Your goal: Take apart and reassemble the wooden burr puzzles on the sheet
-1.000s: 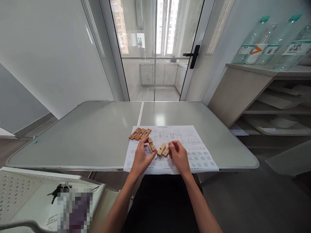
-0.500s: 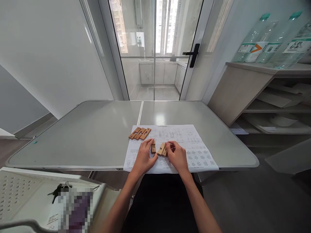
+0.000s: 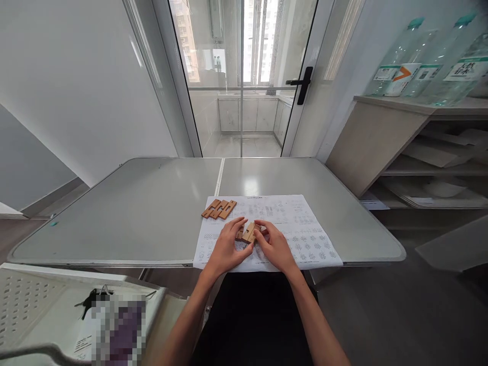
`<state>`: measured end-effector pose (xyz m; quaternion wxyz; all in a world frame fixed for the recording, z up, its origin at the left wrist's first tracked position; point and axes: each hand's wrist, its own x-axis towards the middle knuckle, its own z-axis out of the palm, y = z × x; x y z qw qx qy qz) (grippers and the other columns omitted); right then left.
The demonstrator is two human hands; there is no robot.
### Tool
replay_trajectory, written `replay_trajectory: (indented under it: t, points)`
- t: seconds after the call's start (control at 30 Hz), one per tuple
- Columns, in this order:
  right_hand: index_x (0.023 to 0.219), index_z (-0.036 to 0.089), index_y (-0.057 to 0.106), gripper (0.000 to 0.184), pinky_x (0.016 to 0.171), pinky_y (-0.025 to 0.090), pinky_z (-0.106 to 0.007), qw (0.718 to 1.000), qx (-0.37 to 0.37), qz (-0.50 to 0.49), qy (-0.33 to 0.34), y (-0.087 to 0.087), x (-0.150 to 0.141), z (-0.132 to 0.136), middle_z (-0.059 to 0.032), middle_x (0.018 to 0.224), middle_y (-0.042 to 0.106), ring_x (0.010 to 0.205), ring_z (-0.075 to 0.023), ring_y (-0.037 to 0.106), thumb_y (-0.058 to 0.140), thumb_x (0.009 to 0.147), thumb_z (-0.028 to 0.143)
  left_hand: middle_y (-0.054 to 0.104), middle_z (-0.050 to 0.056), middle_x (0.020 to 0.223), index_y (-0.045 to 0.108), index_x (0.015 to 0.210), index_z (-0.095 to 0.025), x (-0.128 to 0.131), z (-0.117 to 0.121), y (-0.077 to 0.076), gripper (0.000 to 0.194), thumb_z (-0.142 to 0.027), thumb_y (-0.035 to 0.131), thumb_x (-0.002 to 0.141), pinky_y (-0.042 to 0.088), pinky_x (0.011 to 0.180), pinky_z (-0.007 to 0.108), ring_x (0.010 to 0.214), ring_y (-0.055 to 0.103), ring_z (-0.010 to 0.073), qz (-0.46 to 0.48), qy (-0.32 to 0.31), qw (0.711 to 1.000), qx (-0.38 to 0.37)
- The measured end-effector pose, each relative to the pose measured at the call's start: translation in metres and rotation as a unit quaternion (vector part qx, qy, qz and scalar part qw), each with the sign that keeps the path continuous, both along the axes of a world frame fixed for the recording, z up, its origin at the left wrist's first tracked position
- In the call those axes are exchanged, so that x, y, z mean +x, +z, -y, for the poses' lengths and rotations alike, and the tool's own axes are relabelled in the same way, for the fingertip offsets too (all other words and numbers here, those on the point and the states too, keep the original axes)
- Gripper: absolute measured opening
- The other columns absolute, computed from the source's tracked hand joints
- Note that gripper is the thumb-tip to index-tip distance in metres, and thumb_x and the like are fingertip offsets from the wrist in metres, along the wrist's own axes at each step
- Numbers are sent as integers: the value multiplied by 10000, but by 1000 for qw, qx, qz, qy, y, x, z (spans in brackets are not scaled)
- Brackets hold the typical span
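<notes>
My left hand (image 3: 227,245) curls its fingers and thumb around a brown notched wooden puzzle piece (image 3: 239,234), partly hidden by the fingers. Beside it, a paler wooden puzzle piece (image 3: 248,233) lies tilted between the two hands. My right hand (image 3: 275,247) is closed at the right of this group, its fingertips on the pale pieces and covering part of them. Three slotted brown wooden pieces (image 3: 219,209) lie side by side, up and left of my hands. Under everything is a white sheet printed with small diagrams (image 3: 312,239).
The sheet rests at the front edge of a grey folding table (image 3: 152,213) with a centre seam. At lower left stands a white perforated plastic cart (image 3: 30,315) holding keys and a blurred item. Plastic bottles (image 3: 404,66) top a shelf unit (image 3: 381,132) at right. A glass door is behind.
My right hand has moved left, bringing the pale pieces close against the brown piece at my left hand. My left thumb has shifted slightly to the right. The three slotted pieces have stayed put.
</notes>
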<state>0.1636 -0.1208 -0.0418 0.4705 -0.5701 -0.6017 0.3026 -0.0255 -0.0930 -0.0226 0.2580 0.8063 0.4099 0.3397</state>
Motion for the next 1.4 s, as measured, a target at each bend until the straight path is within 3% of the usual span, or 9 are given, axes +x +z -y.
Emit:
replay_trajectory:
  t: [0.23,0.53,0.77,1.03,1.17,1.27,1.4]
  points:
    - [1417,285,609,409,808,591,-372,994,-17,-57,92,4,3,2,-77,1260,770,1117,-258,751,492,1053,432,568,104,1551,609,1416,-278,2,0,-1,494,-320,717,936,438,1227,521,1463,518,312,4,21,1000,2]
    - [1333,270,642,355,765,604,-349,995,-12,-81,49,0,1,1,-92,1303,752,1154,-265,737,547,1036,441,581,109,1514,644,1353,-248,3,-1,-7,381,-228,604,974,433,1225,511,1449,525,296,3,64,998,26]
    - [1266,262,641,300,756,598,-338,995,-13,-84,44,7,1,3,-91,1379,715,1148,-256,740,555,1031,428,593,122,1497,662,1343,-231,2,-5,-12,397,-185,583,957,420,1207,567,1418,512,338,-52,128,988,67]
    - [1244,276,648,272,712,597,-328,995,-24,-83,52,8,2,5,-83,1374,712,1156,-257,736,548,1038,422,667,80,1422,695,1301,-266,-25,-2,-10,396,-146,569,945,409,1186,596,1388,489,359,-89,186,971,120]
    - [1225,274,659,264,715,595,-336,995,-22,-83,54,8,2,5,-84,1340,725,1157,-262,734,542,1039,419,654,76,1432,695,1260,-259,-41,-3,-2,327,-201,615,948,418,1192,544,1404,489,333,-32,191,969,153]
    - [1219,268,670,268,724,593,-337,995,-21,-81,53,7,2,4,-86,1322,731,1158,-264,730,547,1032,415,688,71,1352,701,1207,-253,-54,-6,3,264,-242,623,956,467,1133,493,1303,569,305,11,241,957,163]
    - [1185,260,692,262,737,578,-332,996,-25,-72,48,6,2,4,-84,1309,738,1138,-256,733,554,1026,415,722,84,1251,712,1135,-230,-69,-9,2,208,-265,614,955,483,1073,487,1170,629,304,-7,298,940,165]
